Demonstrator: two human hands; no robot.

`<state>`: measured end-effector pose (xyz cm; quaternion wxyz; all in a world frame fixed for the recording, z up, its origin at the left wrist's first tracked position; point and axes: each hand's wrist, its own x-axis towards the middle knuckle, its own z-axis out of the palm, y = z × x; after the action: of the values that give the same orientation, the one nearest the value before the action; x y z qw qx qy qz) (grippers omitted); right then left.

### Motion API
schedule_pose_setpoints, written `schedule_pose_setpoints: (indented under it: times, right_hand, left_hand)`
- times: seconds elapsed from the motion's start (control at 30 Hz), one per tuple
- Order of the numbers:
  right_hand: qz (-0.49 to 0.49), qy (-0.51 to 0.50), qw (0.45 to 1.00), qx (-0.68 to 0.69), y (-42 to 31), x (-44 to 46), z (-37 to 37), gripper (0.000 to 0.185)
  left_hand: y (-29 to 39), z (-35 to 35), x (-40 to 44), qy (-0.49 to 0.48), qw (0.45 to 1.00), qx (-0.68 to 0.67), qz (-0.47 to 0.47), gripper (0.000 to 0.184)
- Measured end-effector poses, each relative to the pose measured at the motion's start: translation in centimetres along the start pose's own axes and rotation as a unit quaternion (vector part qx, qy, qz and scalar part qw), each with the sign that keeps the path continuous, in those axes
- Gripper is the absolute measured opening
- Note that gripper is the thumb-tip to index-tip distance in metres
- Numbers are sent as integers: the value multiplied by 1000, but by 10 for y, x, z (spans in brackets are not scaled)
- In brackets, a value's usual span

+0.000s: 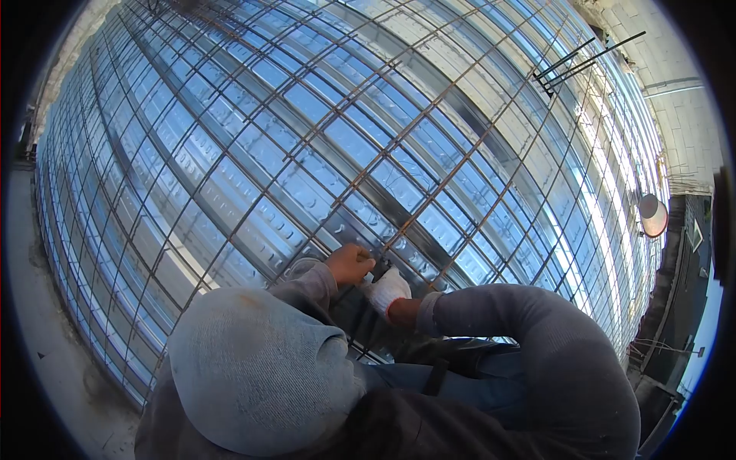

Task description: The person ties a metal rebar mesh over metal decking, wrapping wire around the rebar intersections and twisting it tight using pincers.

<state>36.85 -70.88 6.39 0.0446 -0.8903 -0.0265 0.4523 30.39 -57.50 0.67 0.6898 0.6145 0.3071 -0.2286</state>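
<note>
My bare left hand (350, 264) is closed, with its fingertips pinched together close to a bar crossing. What they pinch, if anything, is too small to make out. Beside it, my right hand (388, 292) wears a white knit glove with an orange cuff. Its fingers are curled around a small dark tool (381, 267), whose kind I cannot tell. Both hands are low over the rebar mesh (399, 230), a grid of thin rusty steel bars. Beneath the mesh lies shiny ribbed metal decking (307, 201). My bent knee in faded denim (257, 368) hides part of the left arm.
Dark bars (586, 63) stick up from the mesh at the upper right. A light-coloured bucket (653, 215) stands near the right edge. A pale block wall (682, 115) rises beyond it, and a concrete edge (57, 345) borders the decking on the left.
</note>
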Motion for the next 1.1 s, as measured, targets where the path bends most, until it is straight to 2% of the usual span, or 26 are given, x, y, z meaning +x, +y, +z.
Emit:
schedule_pose_setpoints:
  times: [0.07,0.1,0.17,0.2,0.27,0.33,0.4,0.43,0.47,0.5,0.53,0.57,0.6,0.63,0.67,0.7,0.73,0.8,0.87,0.93,1.0,1.03,1.07,1.1]
  right_hand:
    - [-37,-29,999,4,6,3,-5,69]
    - [-40,-29,999,2,12,9,-3,69]
    - [-84,-27,991,97,23,18,1,47]
    - [-84,-28,991,97,28,22,4,47]
    - [-116,-40,977,177,23,8,-11,34]
    - [-129,-32,978,161,22,-5,-29,34]
    - [-341,35,924,167,29,-2,-40,32]
    - [-400,-7,898,184,30,6,-49,36]
    - [-401,-8,898,183,21,1,-66,36]
    - [-370,-40,905,204,14,-5,-85,37]
    - [-339,-71,911,224,5,-11,-102,37]
    - [-265,-124,913,285,-1,-12,-111,37]
    - [-264,-124,914,282,-3,-17,-117,37]
    - [-217,-152,912,312,-7,-25,-126,33]
    - [-169,-179,907,341,-12,-36,-134,29]
    - [-102,-233,876,410,-15,-50,-137,30]
    - [-101,-231,878,407,-4,-48,-130,30]
    - [-68,-326,882,333,26,-39,-115,30]
    - [-42,-314,887,337,28,-46,-117,28]
    - [-19,-303,890,340,32,-44,-119,26]
    - [-124,-313,863,377,51,-33,-129,25]
    - [-114,-314,870,363,51,-39,-153,26]
    - [-71,-323,889,316,64,-32,-174,32]
    - [-85,-317,899,290,68,-35,-196,38]
  left_hand:
    - [1,0,0,-3,998,69,-1,54]
    - [0,1,-1,1,998,68,0,54]
    - [7,3,-10,37,993,109,25,55]
    - [5,2,-10,36,993,109,24,55]
    - [-1,5,-12,38,998,48,27,56]
    - [2,11,-19,15,998,8,59,60]
    - [19,11,-32,-4,995,-29,93,64]
    - [34,10,-42,-85,985,-130,80,62]
    - [42,11,-46,-166,957,-229,67,60]
    - [13,21,-29,-230,907,-343,86,53]
    - [24,21,-34,-230,906,-344,88,53]
    - [42,20,-45,-221,907,-355,59,52]
    - [53,21,-51,-211,906,-365,30,52]
    - [38,26,-33,-253,887,-381,65,52]
    - [33,31,-24,-253,886,-382,67,52]
    - [28,37,-15,-287,856,-426,57,52]
    - [26,42,-11,-319,822,-469,47,52]
    - [31,48,-14,-299,801,-517,29,54]
    - [45,47,-15,-264,796,-545,-10,56]
    - [47,43,-6,-292,792,-536,-14,56]
    - [35,42,18,-380,731,-567,-6,57]
    - [59,34,4,-360,821,-431,102,62]
    - [62,29,14,-361,816,-439,103,62]
    - [63,24,28,-269,821,-501,48,66]
